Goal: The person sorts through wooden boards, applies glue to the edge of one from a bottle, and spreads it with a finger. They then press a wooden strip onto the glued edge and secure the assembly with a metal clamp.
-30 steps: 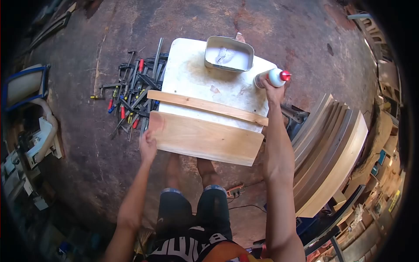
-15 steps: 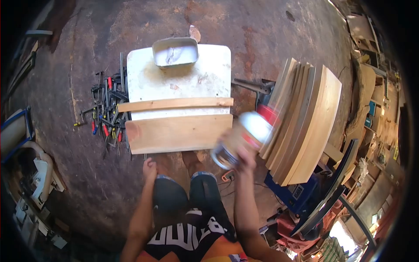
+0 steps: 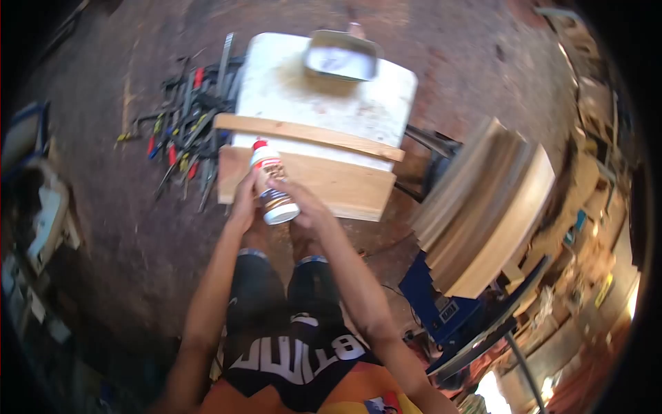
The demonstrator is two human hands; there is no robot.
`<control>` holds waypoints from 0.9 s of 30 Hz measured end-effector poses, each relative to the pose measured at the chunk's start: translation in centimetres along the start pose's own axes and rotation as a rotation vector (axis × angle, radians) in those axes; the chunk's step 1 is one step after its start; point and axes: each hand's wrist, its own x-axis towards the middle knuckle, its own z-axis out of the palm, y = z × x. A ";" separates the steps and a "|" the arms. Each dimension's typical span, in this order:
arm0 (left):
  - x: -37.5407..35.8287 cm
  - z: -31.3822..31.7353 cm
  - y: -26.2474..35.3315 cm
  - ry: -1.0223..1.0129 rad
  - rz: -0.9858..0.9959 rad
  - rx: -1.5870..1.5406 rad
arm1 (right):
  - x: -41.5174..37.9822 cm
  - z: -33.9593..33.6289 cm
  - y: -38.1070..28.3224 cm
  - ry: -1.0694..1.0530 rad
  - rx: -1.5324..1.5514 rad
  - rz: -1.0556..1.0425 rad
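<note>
A white glue bottle point(image 3: 273, 181) with a red cap and a printed label is held between both hands, its cap pointing away from me. My left hand point(image 3: 245, 200) grips its left side, and my right hand point(image 3: 303, 201) wraps round the lower right side. Beneath and beyond the bottle lies a wide wooden board point(image 3: 345, 185) at the near edge of a white-topped table point(image 3: 276, 76). Just past it, a narrow wooden strip point(image 3: 310, 135) crosses the same top.
At the table's far edge stands a metal tub point(image 3: 343, 56) with whitish contents. Several clamps point(image 3: 186, 117) are heaped on the left. Several curved boards point(image 3: 486, 214) are stacked on the right above a blue machine point(image 3: 434, 297).
The glue bottle has come from the right to the middle in front of me. My left hand has risen from beside my knee and taken hold of it too. The view has turned somewhat.
</note>
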 end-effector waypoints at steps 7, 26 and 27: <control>2.5 1.3 4.9 -0.046 -0.026 -0.494 | 3.0 4.9 -3.5 0.153 -0.287 0.149; 6.3 -0.1 7.8 -0.021 -0.096 -0.737 | 6.9 9.8 -6.4 0.492 -0.800 0.152; 6.4 -0.2 7.8 -0.038 -0.102 -0.748 | 6.9 10.2 -6.5 0.470 -0.815 0.158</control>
